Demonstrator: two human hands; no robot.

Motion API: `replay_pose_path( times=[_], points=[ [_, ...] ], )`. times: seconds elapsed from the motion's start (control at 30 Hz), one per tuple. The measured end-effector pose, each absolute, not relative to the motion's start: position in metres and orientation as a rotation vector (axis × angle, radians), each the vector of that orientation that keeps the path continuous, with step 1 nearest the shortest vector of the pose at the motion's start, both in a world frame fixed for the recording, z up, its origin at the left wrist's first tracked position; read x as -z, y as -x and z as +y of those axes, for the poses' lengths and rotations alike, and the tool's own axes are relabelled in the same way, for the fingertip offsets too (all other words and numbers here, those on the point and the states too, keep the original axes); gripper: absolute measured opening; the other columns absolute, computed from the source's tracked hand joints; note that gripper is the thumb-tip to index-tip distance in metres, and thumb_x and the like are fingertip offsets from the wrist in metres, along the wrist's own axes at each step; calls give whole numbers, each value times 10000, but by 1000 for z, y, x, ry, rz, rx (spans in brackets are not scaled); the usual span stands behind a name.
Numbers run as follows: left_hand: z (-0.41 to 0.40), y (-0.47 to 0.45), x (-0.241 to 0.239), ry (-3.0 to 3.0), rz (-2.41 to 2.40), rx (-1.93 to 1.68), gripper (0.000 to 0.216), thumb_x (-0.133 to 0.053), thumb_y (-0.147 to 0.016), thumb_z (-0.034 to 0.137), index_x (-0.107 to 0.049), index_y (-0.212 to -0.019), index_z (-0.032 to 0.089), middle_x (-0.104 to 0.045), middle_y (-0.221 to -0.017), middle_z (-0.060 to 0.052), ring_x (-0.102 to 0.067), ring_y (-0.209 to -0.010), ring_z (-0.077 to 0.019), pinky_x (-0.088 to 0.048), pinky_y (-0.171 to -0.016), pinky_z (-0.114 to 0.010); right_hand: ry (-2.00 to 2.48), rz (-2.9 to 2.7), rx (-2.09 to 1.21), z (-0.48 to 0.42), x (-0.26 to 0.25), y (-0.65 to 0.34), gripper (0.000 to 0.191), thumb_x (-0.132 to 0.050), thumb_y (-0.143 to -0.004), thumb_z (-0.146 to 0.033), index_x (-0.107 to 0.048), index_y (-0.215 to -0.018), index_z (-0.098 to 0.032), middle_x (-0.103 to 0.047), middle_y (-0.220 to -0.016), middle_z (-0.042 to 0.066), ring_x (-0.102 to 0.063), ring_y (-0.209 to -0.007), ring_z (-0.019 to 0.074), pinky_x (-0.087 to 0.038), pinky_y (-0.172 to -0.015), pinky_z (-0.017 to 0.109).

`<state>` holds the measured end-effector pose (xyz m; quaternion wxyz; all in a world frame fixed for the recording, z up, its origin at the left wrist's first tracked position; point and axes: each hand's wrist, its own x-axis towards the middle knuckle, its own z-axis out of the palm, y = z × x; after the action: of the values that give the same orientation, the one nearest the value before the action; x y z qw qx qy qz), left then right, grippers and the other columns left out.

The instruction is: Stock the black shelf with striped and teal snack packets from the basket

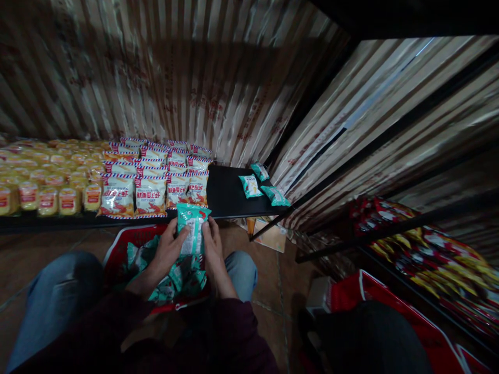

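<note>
Between both hands I hold a teal snack bag (192, 231) upright, just in front of the shelf's front edge. My left hand (170, 246) grips its left side, thumb across the face. On the opposite side, my right hand (212, 243) presses the bag's right edge with the thumb. Below them a red basket (117, 244) sits between my knees, holding several similar teal bags (177, 278). Three more teal bags (250, 186) lie at the right end of the black shelf (224, 192).
Rows of white-and-orange snack bags (150, 195) stand on the shelf, with yellow wrapped cakes (47, 200) left of them. A black rail (390, 231) crosses at right, near red and yellow packets (440, 259). Another red basket (409, 317) is at lower right.
</note>
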<state>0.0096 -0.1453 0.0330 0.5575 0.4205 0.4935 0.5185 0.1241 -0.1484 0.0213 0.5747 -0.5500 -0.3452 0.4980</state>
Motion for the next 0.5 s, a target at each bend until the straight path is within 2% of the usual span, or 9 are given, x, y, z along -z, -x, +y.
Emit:
replay_pose_path(
  times=[0.07,0.2,0.4,0.5],
  points=[
    [-145,-5,-32,-1073,1175,-1174,529,-586,-753,548,-566,-1129,176,-673,-1086,-74,-634,-944,-218,-497,-830,-331,1207,-779,-1287,-147,-23,-125,606,-649,-733,-566,-556,-1220,-218,-702,-995,38,-657,-840,177,-511,-749,276],
    [-149,-1,-33,-1130,1231,-1096,520,-545,-776,571,-585,-1106,171,-682,-1056,-77,-641,-889,-218,-501,-806,-337,1119,-787,-1312,-144,-20,-124,469,-678,-720,-545,-636,-1029,-194,-709,-859,22,-641,-729,161,-509,-688,261],
    [-155,4,-29,-1076,1192,-1117,626,-569,-767,585,-541,-1232,166,-629,-1218,-106,-588,-1104,-243,-456,-943,-347,1190,-854,-1167,-140,-9,-119,432,-604,-779,-570,-662,-952,-179,-666,-720,-10,-550,-585,111,-450,-565,215],
    [-158,7,-25,-1089,1117,-1064,581,-557,-793,556,-557,-1221,162,-621,-1235,-99,-583,-1104,-232,-430,-977,-347,1229,-857,-1121,-137,-7,-120,445,-579,-784,-596,-667,-923,-183,-648,-698,-19,-526,-573,105,-433,-551,208]
  ],
)
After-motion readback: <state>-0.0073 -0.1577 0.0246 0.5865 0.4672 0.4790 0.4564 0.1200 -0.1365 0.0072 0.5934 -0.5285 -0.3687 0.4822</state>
